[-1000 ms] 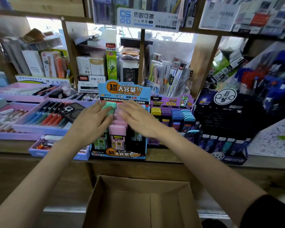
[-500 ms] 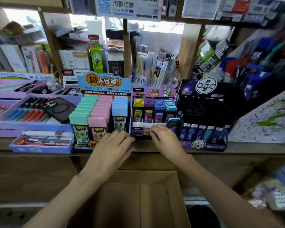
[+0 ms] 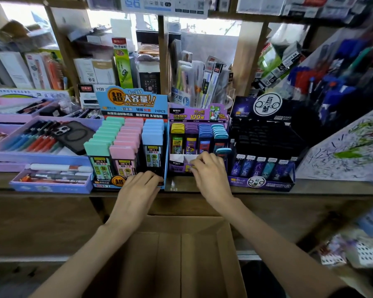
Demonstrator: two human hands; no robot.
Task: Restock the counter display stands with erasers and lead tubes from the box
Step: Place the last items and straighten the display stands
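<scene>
A blue display stand (image 3: 131, 104) on the counter holds three rows of lead tubes with green, pink and blue caps (image 3: 125, 140). Right of it stands a purple stand (image 3: 197, 114) with yellow, purple and blue tubes (image 3: 198, 134). My left hand (image 3: 138, 190) rests its fingertips on the front lower edge of the blue stand. Curled fingers of my right hand (image 3: 209, 171) touch the front lip of the purple stand; I cannot tell whether they pinch anything. An open cardboard box (image 3: 177, 261) sits below the counter between my forearms, and its inside looks bare.
A black stand (image 3: 265, 151) with dark tubes stands to the right. Purple pen trays (image 3: 41, 145) and a phone (image 3: 75, 136) lie to the left. Shelves of stationery rise behind the counter (image 3: 332, 186). A scribbled test sheet (image 3: 349, 147) leans at far right.
Both hands came down from the tops of the tubes in the blue stand to the stands' front edges. My right hand shifted over to the purple stand.
</scene>
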